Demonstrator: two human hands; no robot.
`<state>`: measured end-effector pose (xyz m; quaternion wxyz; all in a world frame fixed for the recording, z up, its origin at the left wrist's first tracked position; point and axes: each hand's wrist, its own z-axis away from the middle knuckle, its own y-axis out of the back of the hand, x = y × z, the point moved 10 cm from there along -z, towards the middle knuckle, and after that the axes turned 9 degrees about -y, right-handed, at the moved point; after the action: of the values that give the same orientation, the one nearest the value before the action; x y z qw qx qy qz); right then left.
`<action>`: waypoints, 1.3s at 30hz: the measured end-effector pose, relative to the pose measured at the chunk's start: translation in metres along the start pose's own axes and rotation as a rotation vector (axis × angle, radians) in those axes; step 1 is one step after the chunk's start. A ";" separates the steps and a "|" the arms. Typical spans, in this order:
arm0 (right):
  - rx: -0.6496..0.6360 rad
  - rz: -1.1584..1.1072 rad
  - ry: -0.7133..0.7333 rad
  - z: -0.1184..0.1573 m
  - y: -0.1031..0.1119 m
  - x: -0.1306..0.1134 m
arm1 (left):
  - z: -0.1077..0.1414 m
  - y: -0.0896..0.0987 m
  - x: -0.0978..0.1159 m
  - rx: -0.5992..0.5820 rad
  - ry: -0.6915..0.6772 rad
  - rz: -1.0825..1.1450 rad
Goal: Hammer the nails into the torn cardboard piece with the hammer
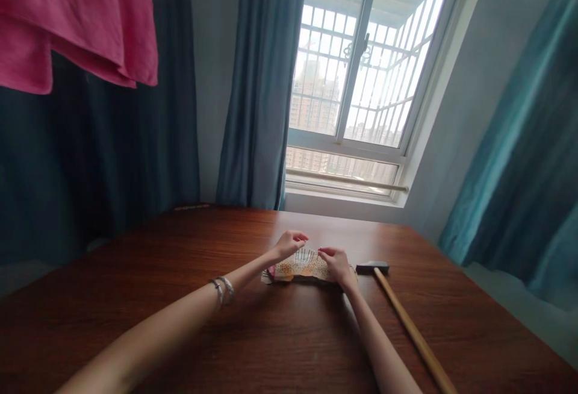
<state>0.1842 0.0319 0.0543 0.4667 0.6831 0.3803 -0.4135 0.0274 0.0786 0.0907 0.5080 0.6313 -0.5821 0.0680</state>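
A patterned, light-coloured block (293, 272), perhaps wrapped in paper or cloth, lies on the table with several thin dark nail-like pins (305, 255) standing upright from its top. My left hand (289, 244) is above the block's left part, beside the pins, its thumb and fingertips drawn together. Over the right part is my right hand (335, 261), also pinched, its fingertips just right of the pins. Whatever is between the fingertips of either hand is too small to make out. A hammer (409, 325) with a dark head and long wooden handle rests to the right of my right hand.
The brown wooden table (180, 322) reaches back to a wall with a barred window (347, 81). Blue curtains (255, 93) hang behind it and at the right. A pink cloth (90, 20) hangs at the upper left.
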 end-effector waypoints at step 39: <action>-0.021 0.209 0.084 0.009 -0.012 -0.005 | -0.017 -0.059 -0.006 -0.269 -0.157 -0.016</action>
<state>0.1694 0.0262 0.0527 0.4981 0.7308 0.3304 -0.3296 0.0810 0.0833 0.0614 0.5416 0.5655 -0.6186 -0.0643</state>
